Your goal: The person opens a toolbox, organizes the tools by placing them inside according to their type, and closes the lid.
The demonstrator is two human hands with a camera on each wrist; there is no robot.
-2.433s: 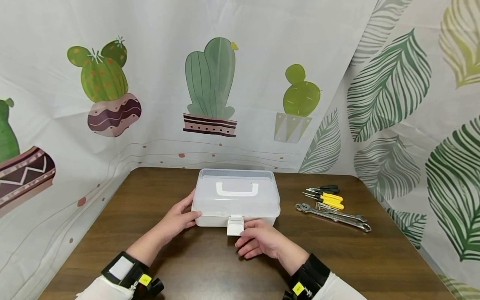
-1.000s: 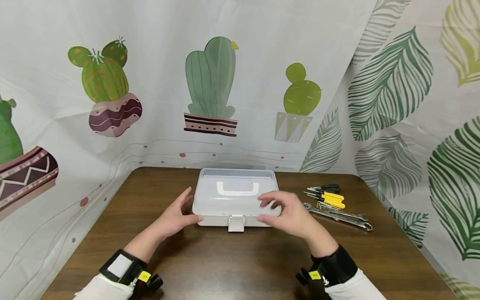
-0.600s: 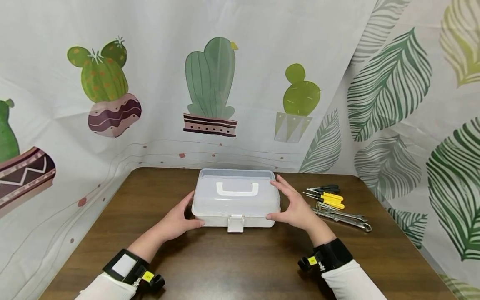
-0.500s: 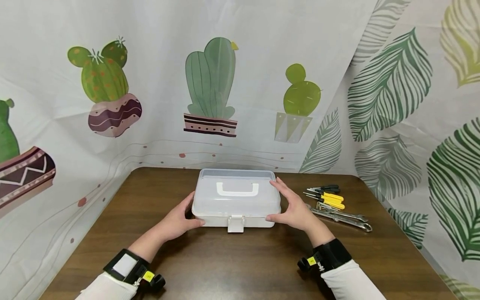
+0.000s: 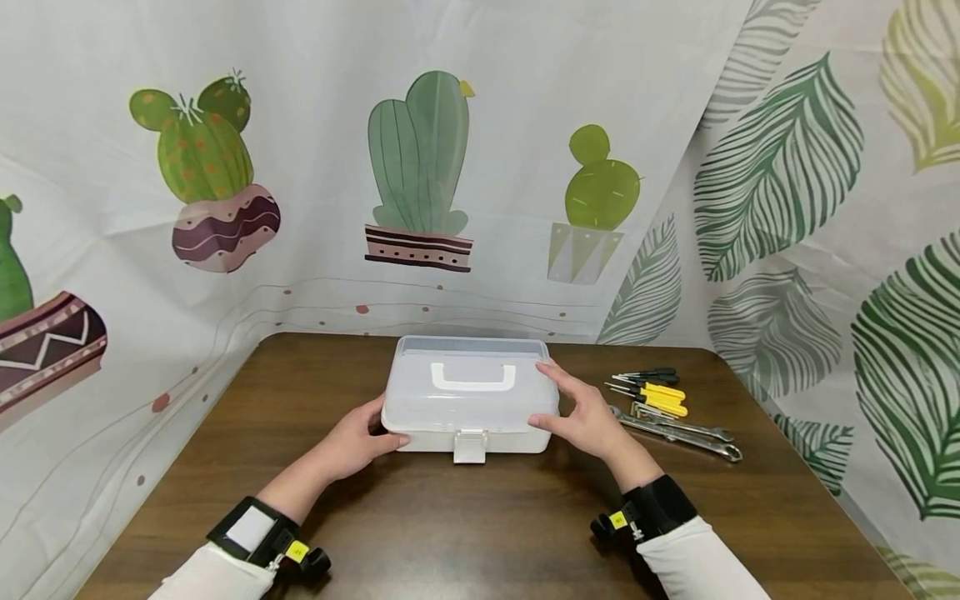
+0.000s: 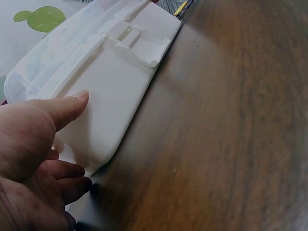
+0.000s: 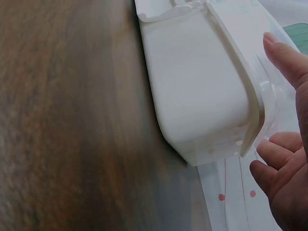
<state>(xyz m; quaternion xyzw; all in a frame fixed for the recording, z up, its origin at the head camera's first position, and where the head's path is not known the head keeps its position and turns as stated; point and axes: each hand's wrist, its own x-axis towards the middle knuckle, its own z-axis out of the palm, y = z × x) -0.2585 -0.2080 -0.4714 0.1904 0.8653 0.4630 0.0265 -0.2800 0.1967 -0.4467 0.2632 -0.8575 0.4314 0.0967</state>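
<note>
A white plastic toolbox point(image 5: 435, 440) with a translucent lid point(image 5: 457, 412) stands at the table's far middle, its white handle point(image 5: 472, 385) folded flat. The latch flap point(image 5: 470, 450) hangs outward at the front. My left hand point(image 5: 352, 442) grips the box's front left corner, thumb point(image 6: 72, 106) on the front wall and fingers along the left side. Spread round the lid's right end is my right hand point(image 5: 588, 417); its thumb point(image 7: 284, 57) overlaps the lid's front and its fingers point(image 7: 276, 159) lie beside the rim.
To the right of the toolbox lie black screwdrivers point(image 5: 656, 375), yellow-handled screwdrivers point(image 5: 663, 398), hex keys point(image 5: 642, 410) and wrenches point(image 5: 690, 436). A printed cloth point(image 5: 315, 167) hangs behind the brown table point(image 5: 450, 533).
My right hand has left the latch flap and moved to the lid's right end; its thumb has risen from the front wall to the lid edge. The left hand stays at its corner.
</note>
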